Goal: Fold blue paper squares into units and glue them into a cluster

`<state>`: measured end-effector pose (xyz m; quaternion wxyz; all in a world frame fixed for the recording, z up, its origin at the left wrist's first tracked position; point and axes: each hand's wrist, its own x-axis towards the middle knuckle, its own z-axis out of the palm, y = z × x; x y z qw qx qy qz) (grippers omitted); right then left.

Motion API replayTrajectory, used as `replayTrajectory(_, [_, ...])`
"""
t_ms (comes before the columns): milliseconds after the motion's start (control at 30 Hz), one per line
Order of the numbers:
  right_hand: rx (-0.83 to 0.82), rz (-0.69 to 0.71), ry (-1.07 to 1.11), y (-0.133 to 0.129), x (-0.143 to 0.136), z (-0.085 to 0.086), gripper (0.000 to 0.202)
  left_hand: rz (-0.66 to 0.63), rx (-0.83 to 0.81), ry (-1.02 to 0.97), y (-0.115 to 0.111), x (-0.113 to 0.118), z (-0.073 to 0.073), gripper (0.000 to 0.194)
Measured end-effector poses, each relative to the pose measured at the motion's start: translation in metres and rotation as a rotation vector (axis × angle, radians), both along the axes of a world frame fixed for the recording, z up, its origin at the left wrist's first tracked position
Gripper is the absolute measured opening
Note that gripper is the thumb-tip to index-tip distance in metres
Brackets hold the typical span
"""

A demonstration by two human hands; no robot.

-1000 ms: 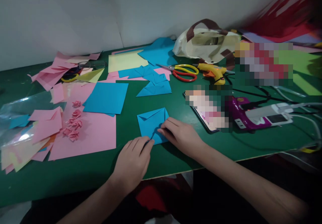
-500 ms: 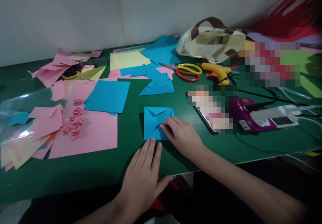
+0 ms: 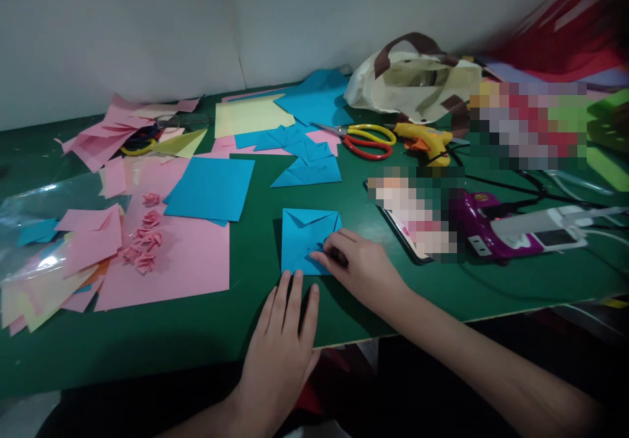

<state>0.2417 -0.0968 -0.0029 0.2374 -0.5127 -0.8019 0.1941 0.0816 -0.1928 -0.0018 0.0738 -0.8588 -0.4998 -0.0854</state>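
A small blue folded paper (image 3: 301, 238), square with creased flaps, lies on the green table in front of me. My left hand (image 3: 282, 326) is open and palm down, its fingertips touching the near edge of that paper. Over the right side of the same paper is my right hand (image 3: 361, 267), its fingers curled in and its thumb resting on the surface. What sits between the right thumb and fingers is partly hidden. Behind are several blue folded pieces (image 3: 312, 166). To the left, a stack of blue squares (image 3: 211, 189) rests partly on a pink sheet (image 3: 196, 254).
Several pink paper roses (image 3: 147, 238) sit on the pink sheet. Scissors (image 3: 368, 143), a yellow glue gun (image 3: 425, 139) and a canvas bag (image 3: 373, 87) stand at the back. A phone (image 3: 400, 228) and purple power strip (image 3: 506, 241) with cables lie right.
My right thumb and fingers have loosened a little and shifted slightly right on the paper. My left thumb has drawn in toward the palm; the left fingertips stay at the near edge.
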Motion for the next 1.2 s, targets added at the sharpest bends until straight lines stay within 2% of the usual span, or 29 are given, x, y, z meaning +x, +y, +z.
replayTrajectory(300, [0.033, -0.07, -0.074, -0.0025, -0.0047, -0.0016, 0.031, -0.006, 0.011, 0.047, -0.0017, -0.0005, -0.0045, 0.075])
replayTrajectory(500, [0.091, -0.047, -0.18, -0.0002, -0.0047, -0.0029, 0.038, -0.015, 0.055, 0.121, -0.002, -0.0005, -0.0077, 0.063])
replayTrajectory(667, [0.109, -0.031, -0.224, 0.0011, -0.0043, -0.002, 0.04, -0.013, 0.011, 0.121, -0.0009, -0.0005, -0.0063, 0.062])
replayTrajectory(1200, [0.039, -0.103, -0.14, 0.0003, -0.007, -0.0017, 0.03, -0.024, 0.014, 0.162, 0.0024, -0.0011, -0.0023, 0.058])
